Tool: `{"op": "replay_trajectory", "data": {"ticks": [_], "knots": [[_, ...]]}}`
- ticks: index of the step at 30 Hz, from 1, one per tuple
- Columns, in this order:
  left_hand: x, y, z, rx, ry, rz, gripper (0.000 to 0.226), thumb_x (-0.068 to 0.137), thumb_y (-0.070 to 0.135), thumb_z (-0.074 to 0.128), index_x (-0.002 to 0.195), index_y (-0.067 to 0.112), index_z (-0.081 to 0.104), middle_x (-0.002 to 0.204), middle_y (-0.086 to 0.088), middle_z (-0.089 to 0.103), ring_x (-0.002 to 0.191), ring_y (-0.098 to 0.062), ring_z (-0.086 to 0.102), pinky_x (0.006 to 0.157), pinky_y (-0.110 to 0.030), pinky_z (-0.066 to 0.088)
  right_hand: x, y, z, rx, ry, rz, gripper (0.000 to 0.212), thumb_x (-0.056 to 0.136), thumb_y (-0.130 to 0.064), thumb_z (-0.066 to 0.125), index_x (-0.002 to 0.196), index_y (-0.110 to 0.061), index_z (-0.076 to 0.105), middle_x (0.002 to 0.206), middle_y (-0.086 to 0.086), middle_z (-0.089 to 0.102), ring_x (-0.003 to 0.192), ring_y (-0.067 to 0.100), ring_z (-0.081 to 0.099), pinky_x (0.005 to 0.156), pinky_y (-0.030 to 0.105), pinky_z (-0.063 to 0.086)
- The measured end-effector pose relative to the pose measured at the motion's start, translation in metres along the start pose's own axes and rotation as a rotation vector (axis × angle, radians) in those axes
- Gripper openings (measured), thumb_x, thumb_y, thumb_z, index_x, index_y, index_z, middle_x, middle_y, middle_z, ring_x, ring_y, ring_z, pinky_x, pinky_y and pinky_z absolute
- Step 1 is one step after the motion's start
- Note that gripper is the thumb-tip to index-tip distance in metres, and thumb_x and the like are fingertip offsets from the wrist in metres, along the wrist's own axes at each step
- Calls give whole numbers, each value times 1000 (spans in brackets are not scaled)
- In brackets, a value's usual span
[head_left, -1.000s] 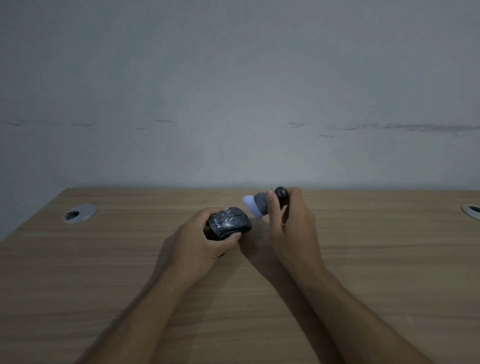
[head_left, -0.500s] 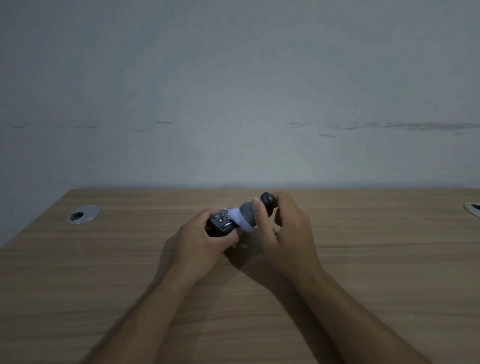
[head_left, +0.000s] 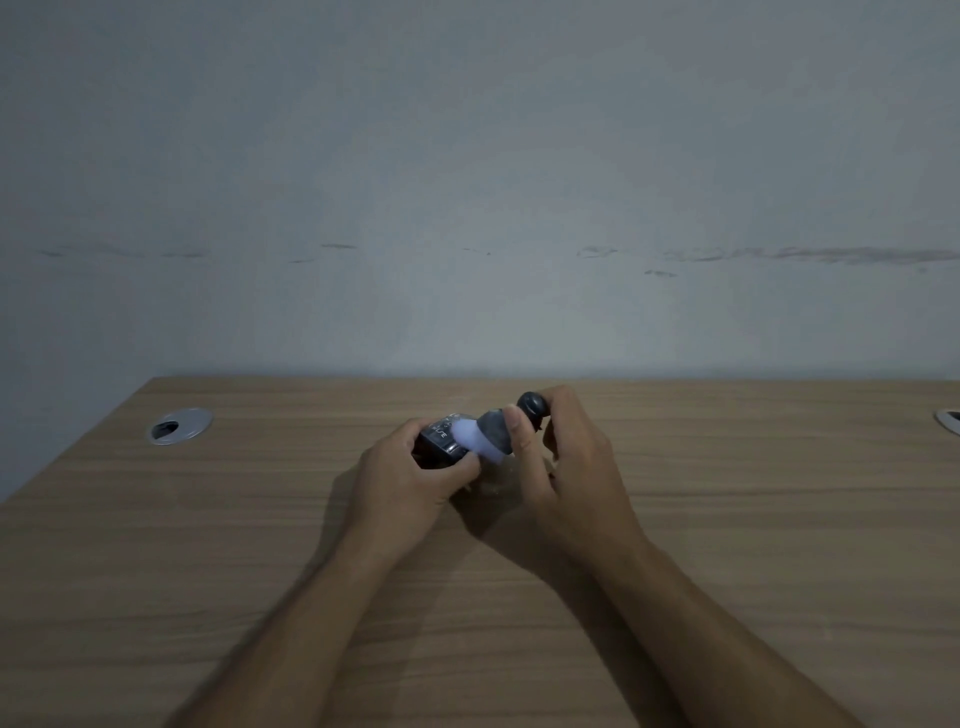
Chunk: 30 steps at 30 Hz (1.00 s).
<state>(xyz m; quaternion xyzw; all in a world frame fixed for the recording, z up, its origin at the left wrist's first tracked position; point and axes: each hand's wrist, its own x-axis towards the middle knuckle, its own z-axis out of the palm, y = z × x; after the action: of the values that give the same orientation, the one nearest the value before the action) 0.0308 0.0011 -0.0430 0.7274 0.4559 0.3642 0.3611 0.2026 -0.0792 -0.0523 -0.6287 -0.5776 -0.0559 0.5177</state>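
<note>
My left hand (head_left: 410, 475) grips a small black case with white lettering (head_left: 440, 438) just above the wooden desk (head_left: 208, 545). My right hand (head_left: 566, 467) pinches a small grey item with a pale lilac end and a dark round knob (head_left: 491, 428). The lilac end touches the right side of the black case. My fingers hide most of the case and the underside of the grey item.
A silver cable grommet (head_left: 180, 426) is set into the desk at the far left, and another grommet (head_left: 949, 420) shows at the right edge. A plain grey wall rises behind the desk's far edge.
My right hand has brought the grey item leftward from apart to touching the black case. My left hand has stayed nearly still.
</note>
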Motion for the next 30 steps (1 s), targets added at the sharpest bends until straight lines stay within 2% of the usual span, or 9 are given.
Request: {"op": "replay_trajectory", "data": {"ticks": [4,9,10,13,16,20,22,26,30], "knots": [[1,1,1,-38,32,-7,30,81,44,91,105,28,82,86,12,82,81,9,73,60,-4,47,4,12,-2,-8,21,103,15,112,-32,57,110,-17,58,96,-1,59,75,10,55,68,24,39],[0,0,1,-24,15,-1,30,81,45,92,105,32,80,87,14,81,81,15,71,60,-4,48,5,1,-7,128,21,69,18,112,-38,48,113,-20,51,104,2,62,88,4,64,73,11,44],[0,1,0,-20,19,-4,28,81,43,92,104,31,80,86,13,81,79,12,72,61,-8,50,4,-1,-6,140,-22,42,21,112,-39,47,114,-18,51,102,0,61,86,4,63,72,11,44],[4,-5,1,-42,42,-14,30,77,37,93,103,29,81,87,12,83,81,0,77,74,-37,64,1,0,-1,132,-111,4,18,113,-35,47,116,-18,52,101,-4,57,86,2,60,73,12,43],[5,-7,1,-71,77,13,32,75,43,96,100,30,80,87,16,83,81,2,77,72,-26,61,3,9,1,100,-70,72,16,111,-43,47,115,-27,49,103,-2,60,83,7,60,73,20,44],[4,-5,1,-60,65,55,41,77,40,96,113,33,76,98,17,81,89,5,74,72,-10,51,6,8,-7,94,66,148,15,112,-36,56,115,-22,56,96,-17,59,83,-8,61,70,8,42],[3,-4,0,-27,46,72,45,79,34,96,118,36,73,102,18,78,94,7,71,68,-2,46,5,0,-8,107,109,125,20,110,-35,61,114,-15,60,84,-19,55,73,-5,58,65,8,40],[0,-3,-1,16,-17,109,49,80,26,95,121,38,71,106,20,76,93,11,68,67,0,45,1,-8,-1,87,85,60,33,106,-48,59,110,-15,63,81,-19,48,66,-1,52,63,11,36],[0,-2,-2,-1,-14,128,51,82,33,94,127,38,70,114,19,76,101,7,68,71,2,44,1,10,4,-23,84,128,25,108,-42,63,113,-18,68,96,-4,62,73,8,49,70,25,40]]}}
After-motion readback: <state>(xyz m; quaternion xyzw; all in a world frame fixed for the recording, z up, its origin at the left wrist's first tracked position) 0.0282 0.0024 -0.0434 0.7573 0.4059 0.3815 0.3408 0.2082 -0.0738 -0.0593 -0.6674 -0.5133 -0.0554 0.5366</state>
